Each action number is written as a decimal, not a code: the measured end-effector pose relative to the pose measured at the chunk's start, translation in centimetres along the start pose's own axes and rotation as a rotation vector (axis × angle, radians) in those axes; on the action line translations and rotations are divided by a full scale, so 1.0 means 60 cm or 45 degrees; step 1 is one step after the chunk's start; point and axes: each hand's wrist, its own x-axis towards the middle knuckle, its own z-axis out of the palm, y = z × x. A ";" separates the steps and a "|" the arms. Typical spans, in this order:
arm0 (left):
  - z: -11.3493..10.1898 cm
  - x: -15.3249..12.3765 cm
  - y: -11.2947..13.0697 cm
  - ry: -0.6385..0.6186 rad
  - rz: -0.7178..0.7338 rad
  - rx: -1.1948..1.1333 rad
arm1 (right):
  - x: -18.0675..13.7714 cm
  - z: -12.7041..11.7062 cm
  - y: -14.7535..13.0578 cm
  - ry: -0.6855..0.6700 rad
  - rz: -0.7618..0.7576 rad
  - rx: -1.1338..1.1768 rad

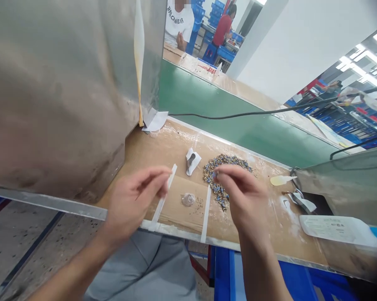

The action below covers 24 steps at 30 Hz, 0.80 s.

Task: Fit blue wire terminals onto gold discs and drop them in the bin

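My left hand (138, 196) hovers over the left part of the bench, thumb and index finger pinched together. Whatever may be between those fingertips is too small to make out. My right hand (244, 192) is also pinched, in front of a pile of small blue and gold metal parts (227, 161). A bluish speck shows at its fingertips, but its kind is unclear. Between the hands, a small clear plastic dish (188, 199) lies on a taped cardboard sheet (178, 217), with tiny dark bits (199, 205) beside it. Behind it sits a crumpled white paper with a dark smear (192, 161).
A metal panel (65, 92) walls off the left side. At right lie a glue bottle (281, 180), a white labelled packet (339, 230) and a dark flat object (318, 203). A black cable (226, 117) crosses the green partition (201, 96). Two people sit beyond it.
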 end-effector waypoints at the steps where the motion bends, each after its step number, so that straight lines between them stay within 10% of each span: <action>1: -0.011 -0.031 0.006 -0.053 -0.150 -0.112 | -0.033 0.000 -0.002 -0.009 0.007 0.025; 6: -0.021 -0.124 -0.008 -0.265 -0.576 -0.530 | -0.144 0.015 0.007 -0.101 0.045 0.038; 24: 0.022 -0.174 -0.029 -0.362 -0.843 -0.826 | -0.234 0.033 0.022 -0.100 0.166 0.050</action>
